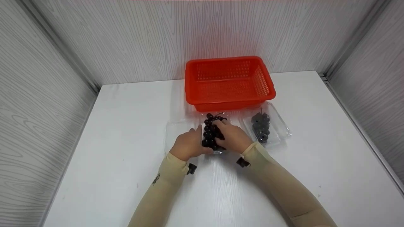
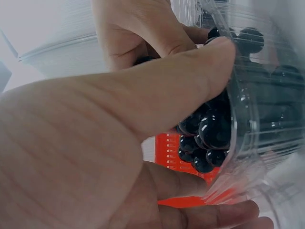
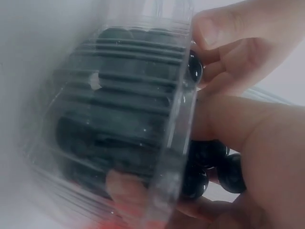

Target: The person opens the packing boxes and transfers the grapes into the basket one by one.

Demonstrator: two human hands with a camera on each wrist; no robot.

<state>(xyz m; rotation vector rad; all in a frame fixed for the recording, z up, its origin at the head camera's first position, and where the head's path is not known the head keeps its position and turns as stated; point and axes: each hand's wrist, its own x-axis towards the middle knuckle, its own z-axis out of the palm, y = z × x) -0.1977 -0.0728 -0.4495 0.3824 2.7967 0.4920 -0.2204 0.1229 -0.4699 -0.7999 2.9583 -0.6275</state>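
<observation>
A bunch of dark, glossy grapes (image 1: 207,134) lies in a clear plastic box (image 1: 217,152) before the basket. My right hand (image 1: 234,137) grips the bunch from the right, thumb and fingers bent over the grapes. At the box's front left corner, my left hand (image 1: 188,144) holds the box, its thumb (image 2: 209,62) along the rim and its fingers by the side wall. Through the box wall (image 3: 119,109) in the right wrist view, grapes press close inside, while a few grapes (image 3: 231,172) show above the rim. My right palm hides part of the bunch.
A red plastic basket (image 1: 235,103) with slotted walls stands behind the boxes, against the back panel. To the right, a second clear box (image 1: 277,138) holds another dark grape bunch (image 1: 261,127). A clear plastic lid (image 1: 176,129) lies left of the middle box.
</observation>
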